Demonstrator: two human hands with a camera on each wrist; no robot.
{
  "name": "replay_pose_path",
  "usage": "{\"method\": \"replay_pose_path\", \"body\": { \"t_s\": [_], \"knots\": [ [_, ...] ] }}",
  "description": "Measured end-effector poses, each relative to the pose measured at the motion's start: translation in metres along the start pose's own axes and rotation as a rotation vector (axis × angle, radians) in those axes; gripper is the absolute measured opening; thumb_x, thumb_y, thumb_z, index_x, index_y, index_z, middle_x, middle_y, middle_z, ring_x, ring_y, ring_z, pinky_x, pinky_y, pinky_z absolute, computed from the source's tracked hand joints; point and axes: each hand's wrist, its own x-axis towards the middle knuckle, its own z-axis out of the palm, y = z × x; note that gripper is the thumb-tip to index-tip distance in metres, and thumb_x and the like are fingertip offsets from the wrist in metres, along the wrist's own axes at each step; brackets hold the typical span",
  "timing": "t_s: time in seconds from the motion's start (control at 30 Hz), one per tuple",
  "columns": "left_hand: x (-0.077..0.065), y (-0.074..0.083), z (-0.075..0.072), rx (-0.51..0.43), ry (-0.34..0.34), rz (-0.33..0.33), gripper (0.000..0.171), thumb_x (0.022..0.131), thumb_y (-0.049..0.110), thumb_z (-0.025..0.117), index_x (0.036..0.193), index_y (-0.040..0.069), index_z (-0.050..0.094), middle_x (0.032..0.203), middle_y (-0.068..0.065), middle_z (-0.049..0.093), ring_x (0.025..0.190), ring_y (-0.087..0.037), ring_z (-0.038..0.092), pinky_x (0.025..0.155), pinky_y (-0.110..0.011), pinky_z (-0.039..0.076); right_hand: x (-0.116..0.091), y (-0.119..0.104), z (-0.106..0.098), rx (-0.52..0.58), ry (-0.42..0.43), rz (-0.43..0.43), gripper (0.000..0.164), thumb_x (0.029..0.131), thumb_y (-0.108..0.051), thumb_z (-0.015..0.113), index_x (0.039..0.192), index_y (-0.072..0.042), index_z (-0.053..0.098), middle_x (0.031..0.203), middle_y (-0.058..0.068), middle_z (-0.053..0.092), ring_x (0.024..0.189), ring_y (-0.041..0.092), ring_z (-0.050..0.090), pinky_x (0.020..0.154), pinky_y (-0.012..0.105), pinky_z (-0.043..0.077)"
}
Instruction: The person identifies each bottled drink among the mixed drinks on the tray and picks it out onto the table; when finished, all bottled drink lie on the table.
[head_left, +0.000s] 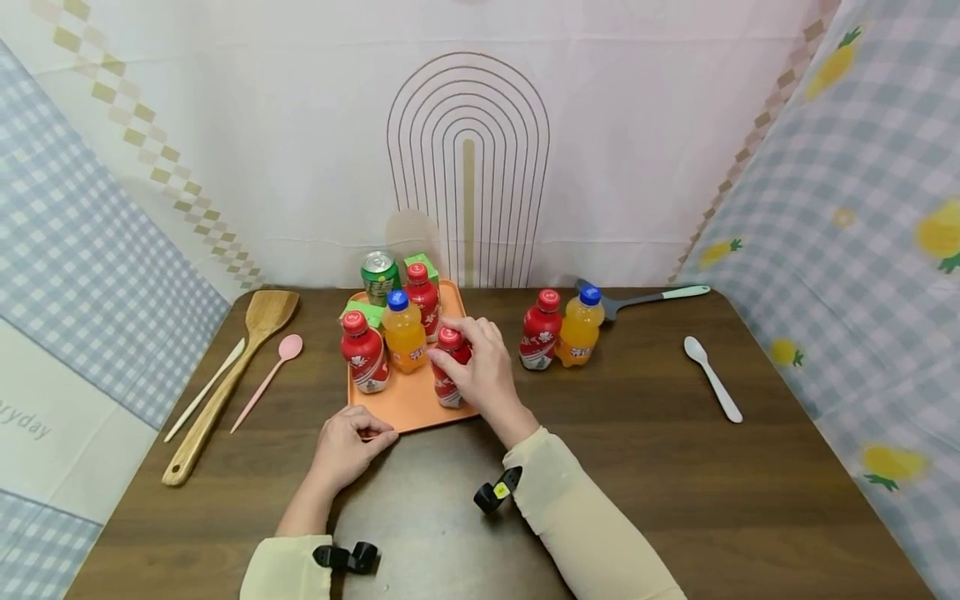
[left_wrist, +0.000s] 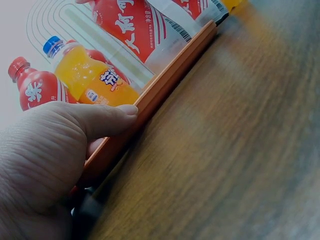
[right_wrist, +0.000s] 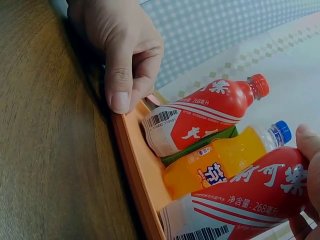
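Observation:
My right hand [head_left: 483, 371] grips a red drink bottle [head_left: 447, 387] near its cap, upright at the right front of an orange tray [head_left: 412, 408]. At the tray's front left corner, my left hand [head_left: 348, 446] holds the rim, thumb on top as the left wrist view shows. Also on the tray are a red bottle [head_left: 365, 358] at the left, an orange soda bottle [head_left: 406, 337] with a blue cap in the middle, and another red bottle [head_left: 424, 304] behind. A green can [head_left: 379, 279] and green boxes [head_left: 363, 312] stand at the back, partly hidden.
Right of the tray stand a red bottle [head_left: 541, 333] and an orange soda bottle [head_left: 581, 329], with a grey-headed utensil [head_left: 637, 298] behind. A white spoon [head_left: 708, 375] lies far right. At the left lie a wooden turner [head_left: 225, 392], a pink spoon [head_left: 270, 375] and a thin white utensil [head_left: 206, 392].

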Motion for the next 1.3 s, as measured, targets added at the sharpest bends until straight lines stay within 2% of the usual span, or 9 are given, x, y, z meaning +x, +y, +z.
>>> {"method": "replay_pose_path", "body": {
  "t_s": [0.27, 0.5, 0.6, 0.7, 0.77, 0.87, 1.03, 1.17, 1.3],
  "knots": [
    [-0.001, 0.001, 0.0, -0.012, -0.003, -0.004, 0.01, 0.074, 0.021, 0.084, 0.073, 0.024, 0.075, 0.069, 0.016, 0.057, 0.07, -0.008, 0.05, 0.063, -0.028, 0.04, -0.001, 0.0, 0.0, 0.008, 0.002, 0.017, 0.045, 0.081, -0.038, 0.076, 0.12, -0.025, 0.059, 0.102, -0.003, 0.057, 0.095, 0.011, 0.047, 0.073, 0.028, 0.046],
    [-0.004, -0.001, 0.001, -0.019, 0.004, -0.02, 0.011, 0.073, 0.021, 0.085, 0.072, 0.025, 0.074, 0.068, 0.016, 0.056, 0.069, -0.008, 0.05, 0.062, -0.027, 0.04, -0.001, -0.002, -0.002, 0.001, -0.075, 0.062, 0.051, 0.081, -0.046, 0.074, 0.125, -0.027, 0.058, 0.102, -0.003, 0.054, 0.095, 0.011, 0.048, 0.074, 0.031, 0.048],
    [-0.004, -0.001, 0.001, -0.018, 0.0, -0.016, 0.01, 0.074, 0.022, 0.085, 0.073, 0.025, 0.075, 0.068, 0.016, 0.057, 0.07, -0.008, 0.05, 0.063, -0.027, 0.04, 0.002, 0.002, -0.009, 0.127, -0.113, 0.094, 0.057, 0.08, -0.044, 0.076, 0.131, -0.025, 0.056, 0.107, -0.005, 0.057, 0.098, 0.01, 0.052, 0.083, 0.038, 0.05],
    [-0.002, 0.0, 0.001, -0.017, -0.006, -0.01, 0.01, 0.074, 0.022, 0.084, 0.074, 0.024, 0.075, 0.069, 0.017, 0.057, 0.072, -0.008, 0.051, 0.065, -0.028, 0.04, 0.008, 0.011, -0.018, 0.34, -0.17, 0.129, 0.056, 0.082, -0.033, 0.077, 0.133, -0.022, 0.055, 0.113, -0.003, 0.062, 0.103, 0.012, 0.056, 0.094, 0.046, 0.045],
    [0.0, 0.001, 0.0, -0.012, -0.007, -0.008, 0.01, 0.074, 0.022, 0.084, 0.073, 0.024, 0.075, 0.069, 0.017, 0.058, 0.072, -0.008, 0.051, 0.065, -0.028, 0.04, 0.013, 0.018, -0.023, 0.462, -0.23, 0.145, 0.054, 0.084, -0.027, 0.076, 0.133, -0.02, 0.056, 0.117, -0.001, 0.063, 0.108, 0.015, 0.056, 0.099, 0.049, 0.041],
    [0.001, 0.001, 0.0, -0.006, -0.01, -0.009, 0.01, 0.074, 0.021, 0.085, 0.073, 0.024, 0.075, 0.069, 0.016, 0.057, 0.072, -0.008, 0.051, 0.065, -0.029, 0.04, 0.018, 0.027, -0.028, 0.573, -0.334, 0.178, 0.053, 0.086, -0.022, 0.074, 0.135, -0.017, 0.055, 0.124, 0.002, 0.062, 0.113, 0.019, 0.055, 0.1, 0.05, 0.039],
    [0.002, 0.002, -0.001, -0.007, -0.02, -0.009, 0.01, 0.074, 0.021, 0.084, 0.074, 0.024, 0.075, 0.069, 0.016, 0.057, 0.072, -0.008, 0.051, 0.066, -0.029, 0.041, 0.02, 0.038, -0.028, 0.665, -0.436, 0.239, 0.052, 0.088, -0.013, 0.07, 0.137, -0.009, 0.053, 0.127, 0.007, 0.06, 0.114, 0.025, 0.055, 0.095, 0.045, 0.045],
    [0.001, 0.003, -0.001, -0.019, -0.021, -0.014, 0.009, 0.074, 0.021, 0.084, 0.074, 0.023, 0.075, 0.069, 0.016, 0.058, 0.072, -0.009, 0.051, 0.066, -0.029, 0.04, 0.018, 0.042, -0.025, 0.703, -0.436, 0.245, 0.048, 0.088, -0.014, 0.071, 0.134, -0.012, 0.057, 0.124, 0.007, 0.062, 0.111, 0.025, 0.057, 0.092, 0.039, 0.048],
    [0.0, 0.003, -0.002, -0.014, -0.017, -0.02, 0.009, 0.075, 0.022, 0.084, 0.074, 0.024, 0.075, 0.069, 0.016, 0.057, 0.072, -0.009, 0.05, 0.065, -0.029, 0.04, 0.015, 0.042, -0.023, 0.708, -0.417, 0.222, 0.045, 0.087, -0.018, 0.073, 0.131, -0.017, 0.06, 0.122, 0.004, 0.064, 0.108, 0.024, 0.058, 0.089, 0.04, 0.049]
  ]
}}
